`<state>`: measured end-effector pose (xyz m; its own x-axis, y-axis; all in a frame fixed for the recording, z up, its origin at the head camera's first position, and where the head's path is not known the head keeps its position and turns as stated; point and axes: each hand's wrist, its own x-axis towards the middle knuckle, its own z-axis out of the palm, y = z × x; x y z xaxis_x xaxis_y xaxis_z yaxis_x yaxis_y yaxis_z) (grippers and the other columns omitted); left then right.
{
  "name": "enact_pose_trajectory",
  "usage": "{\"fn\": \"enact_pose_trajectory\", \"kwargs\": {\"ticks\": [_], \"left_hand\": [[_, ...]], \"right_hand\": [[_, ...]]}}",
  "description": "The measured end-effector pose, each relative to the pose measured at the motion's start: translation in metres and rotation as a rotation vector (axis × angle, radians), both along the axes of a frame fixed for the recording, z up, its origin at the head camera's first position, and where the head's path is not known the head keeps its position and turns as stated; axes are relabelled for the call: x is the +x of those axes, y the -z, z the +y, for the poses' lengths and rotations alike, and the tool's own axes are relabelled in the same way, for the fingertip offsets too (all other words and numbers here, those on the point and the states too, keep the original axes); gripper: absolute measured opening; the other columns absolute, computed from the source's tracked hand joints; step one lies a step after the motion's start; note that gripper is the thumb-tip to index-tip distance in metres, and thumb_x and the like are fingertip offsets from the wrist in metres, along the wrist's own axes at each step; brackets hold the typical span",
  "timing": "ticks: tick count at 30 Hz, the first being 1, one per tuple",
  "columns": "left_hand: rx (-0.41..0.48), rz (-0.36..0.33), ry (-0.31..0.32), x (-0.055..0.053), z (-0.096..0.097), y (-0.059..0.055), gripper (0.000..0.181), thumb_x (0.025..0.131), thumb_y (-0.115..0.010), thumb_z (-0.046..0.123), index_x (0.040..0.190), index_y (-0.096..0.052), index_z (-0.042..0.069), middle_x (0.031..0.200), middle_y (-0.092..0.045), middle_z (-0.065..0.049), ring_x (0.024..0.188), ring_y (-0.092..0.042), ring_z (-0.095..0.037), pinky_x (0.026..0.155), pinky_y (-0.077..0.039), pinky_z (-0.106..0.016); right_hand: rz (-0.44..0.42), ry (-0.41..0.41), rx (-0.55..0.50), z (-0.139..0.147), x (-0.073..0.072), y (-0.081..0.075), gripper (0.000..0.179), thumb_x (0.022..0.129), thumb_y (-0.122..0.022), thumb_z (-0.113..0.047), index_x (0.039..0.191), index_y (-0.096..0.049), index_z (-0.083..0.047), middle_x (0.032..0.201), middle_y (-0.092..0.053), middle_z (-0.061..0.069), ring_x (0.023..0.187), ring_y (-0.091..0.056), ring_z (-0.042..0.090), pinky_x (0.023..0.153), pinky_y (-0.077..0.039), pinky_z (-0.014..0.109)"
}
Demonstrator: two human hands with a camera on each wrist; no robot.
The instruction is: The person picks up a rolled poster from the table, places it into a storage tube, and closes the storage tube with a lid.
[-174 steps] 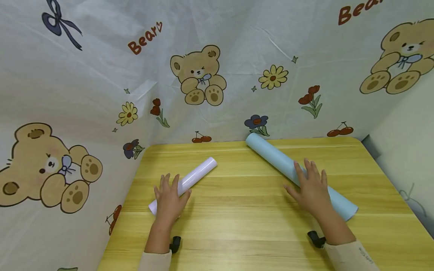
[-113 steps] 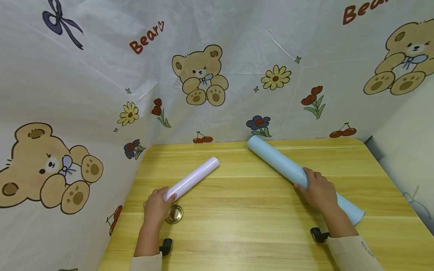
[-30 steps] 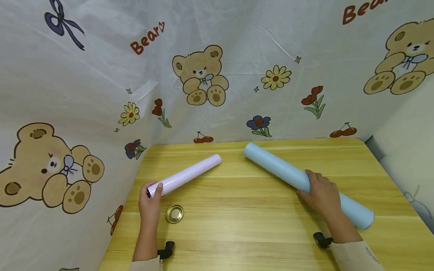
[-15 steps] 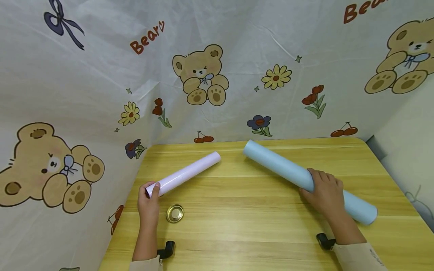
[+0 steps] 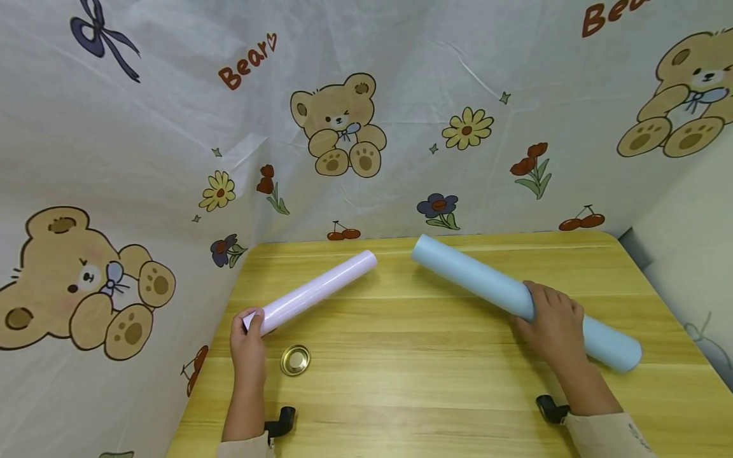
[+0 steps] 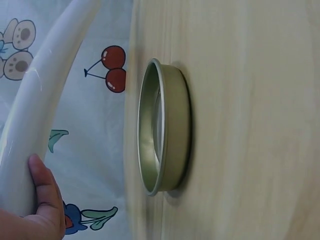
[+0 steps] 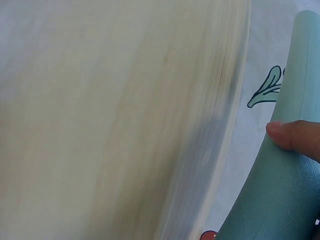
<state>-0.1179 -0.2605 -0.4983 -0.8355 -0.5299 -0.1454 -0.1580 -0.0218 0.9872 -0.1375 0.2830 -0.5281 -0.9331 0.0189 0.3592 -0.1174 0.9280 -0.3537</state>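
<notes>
Fingers (image 5: 552,296) curled! Left hand (image 5: 248,340) holds the lilac roll (image 5: 321,287) by its near end, right hand (image 5: 555,324) the blue roll (image 5: 469,272) near mid-length, above the tabletop (image 5: 401,381); probably light, slick, best gripped centrally.

Blue roll (image 5: 471,275): middle hidden under my right grip (image 5: 554,321).
Lilac roll (image 6: 44,86): cropped, left wrist view.
Sleeve print (image 5: 637,435): unreadable.
</notes>
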Motion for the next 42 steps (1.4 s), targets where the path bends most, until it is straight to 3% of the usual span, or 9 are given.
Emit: {"fn": "enact_pose_trajectory", "kwargs": {"ticks": [9, 17, 24, 36, 42], "left_hand": [[0.062, 0.04, 0.009, 0.0001, -0.0031, 0.0006, 0.025, 0.106, -0.051, 0.031, 0.121, -0.054, 0.011, 0.129, -0.043, 0.0, 0.113, -0.045, -0.015, 0.089, -0.048, -0.02], [0.139, 0.062, 0.005, -0.0009, -0.0022, -0.0016, 0.029, 0.106, -0.051, 0.031, 0.122, -0.053, 0.008, 0.127, -0.042, 0.001, 0.116, -0.044, -0.018, 0.09, -0.053, -0.024], [0.218, 0.092, 0.011, -0.0003, -0.0012, -0.004, 0.02, 0.106, -0.052, 0.027, 0.115, -0.056, 0.009, 0.123, -0.043, -0.001, 0.114, -0.045, -0.019, 0.086, -0.056, -0.025], [0.296, 0.094, 0.071, 0.0013, -0.0002, -0.0051, 0.015, 0.106, -0.052, 0.028, 0.109, -0.06, 0.016, 0.122, -0.045, -0.002, 0.113, -0.046, -0.02, 0.083, -0.057, -0.023], [0.319, 0.119, 0.121, 0.0019, 0.0009, -0.0041, 0.017, 0.107, -0.05, 0.026, 0.11, -0.061, 0.013, 0.123, -0.047, -0.003, 0.115, -0.043, -0.021, 0.082, -0.056, -0.024]], "right_hand": [[0.102, -0.016, -0.026, 0.0007, 0.0011, 0.0025, 0.083, 0.065, -0.091, -0.007, 0.137, -0.051, -0.001, 0.129, -0.056, 0.032, 0.118, -0.047, 0.054, 0.098, -0.03, 0.071], [0.111, -0.049, -0.031, 0.0001, 0.0023, 0.0019, 0.085, 0.062, -0.093, -0.004, 0.136, -0.051, -0.004, 0.128, -0.056, 0.031, 0.117, -0.048, 0.054, 0.097, -0.031, 0.07], [0.126, -0.069, -0.058, -0.0022, 0.0046, -0.0014, 0.085, 0.062, -0.091, 0.0, 0.137, -0.052, -0.003, 0.128, -0.056, 0.03, 0.117, -0.047, 0.053, 0.098, -0.03, 0.07], [0.148, -0.125, -0.081, -0.0037, 0.0059, -0.003, 0.086, 0.062, -0.089, 0.003, 0.138, -0.051, -0.003, 0.129, -0.055, 0.028, 0.118, -0.045, 0.052, 0.1, -0.027, 0.07], [0.166, -0.141, -0.084, -0.0048, 0.0056, -0.0022, 0.084, 0.062, -0.088, 0.004, 0.137, -0.051, -0.003, 0.129, -0.056, 0.027, 0.119, -0.046, 0.05, 0.107, -0.026, 0.069]]}}
